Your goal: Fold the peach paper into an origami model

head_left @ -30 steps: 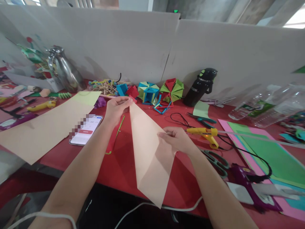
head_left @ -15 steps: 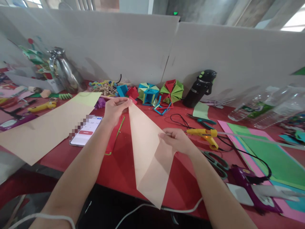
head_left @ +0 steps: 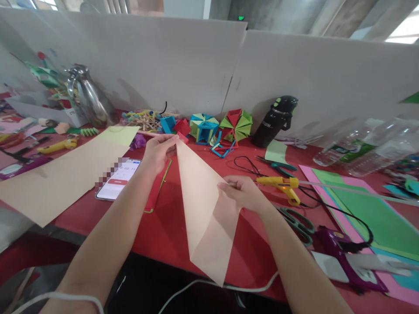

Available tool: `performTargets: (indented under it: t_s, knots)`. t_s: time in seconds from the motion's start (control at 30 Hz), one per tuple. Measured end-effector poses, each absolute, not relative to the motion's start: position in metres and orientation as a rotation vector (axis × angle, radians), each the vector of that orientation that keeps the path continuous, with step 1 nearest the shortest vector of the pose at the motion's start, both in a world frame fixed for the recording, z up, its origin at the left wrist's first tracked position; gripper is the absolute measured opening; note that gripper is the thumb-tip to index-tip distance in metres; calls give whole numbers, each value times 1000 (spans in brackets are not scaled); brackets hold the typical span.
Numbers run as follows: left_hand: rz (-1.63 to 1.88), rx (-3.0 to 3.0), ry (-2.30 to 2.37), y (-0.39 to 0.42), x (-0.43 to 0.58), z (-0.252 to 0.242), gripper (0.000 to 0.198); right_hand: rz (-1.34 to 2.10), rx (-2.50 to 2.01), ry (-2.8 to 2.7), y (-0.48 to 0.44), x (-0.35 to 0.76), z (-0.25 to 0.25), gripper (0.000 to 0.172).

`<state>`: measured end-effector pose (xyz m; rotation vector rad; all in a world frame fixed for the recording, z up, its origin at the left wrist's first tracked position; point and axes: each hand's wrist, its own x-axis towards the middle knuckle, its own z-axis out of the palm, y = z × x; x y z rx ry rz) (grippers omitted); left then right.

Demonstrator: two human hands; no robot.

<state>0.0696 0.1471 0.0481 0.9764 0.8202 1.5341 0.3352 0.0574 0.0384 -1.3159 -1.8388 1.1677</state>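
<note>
A cream sheet of paper [head_left: 199,192], folded over diagonally, is held up above the red table between my hands. My left hand [head_left: 160,150] pinches its pointed upper tip, close to a small red paper piece. At the sheet's right edge, my right hand [head_left: 240,192] grips it between thumb and fingers. The lower end hangs over the table's front edge. Behind my right hand lies a yellow hot glue gun [head_left: 283,187] with a clear glue stick in it. A phone [head_left: 119,179] with a timer on its screen rests left of my left forearm.
Another cream sheet [head_left: 72,174] lies at the left. Scissors [head_left: 299,224], a purple glue gun [head_left: 347,257] and coloured paper [head_left: 376,209] are at the right. Folded paper models [head_left: 204,128], a black bottle [head_left: 275,122] and a steel jug [head_left: 91,98] stand along the partition.
The lower end of the folded sheet has shifted slightly to the right. Both hands keep their grip in nearly the same places.
</note>
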Motion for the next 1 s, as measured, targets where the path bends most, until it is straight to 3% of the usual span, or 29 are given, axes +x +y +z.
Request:
performTargets:
  t_s: [1.0]
  knots:
    - [1628,787,845,145,72,51,27,1252,-1297,-1840,57,335,40,41]
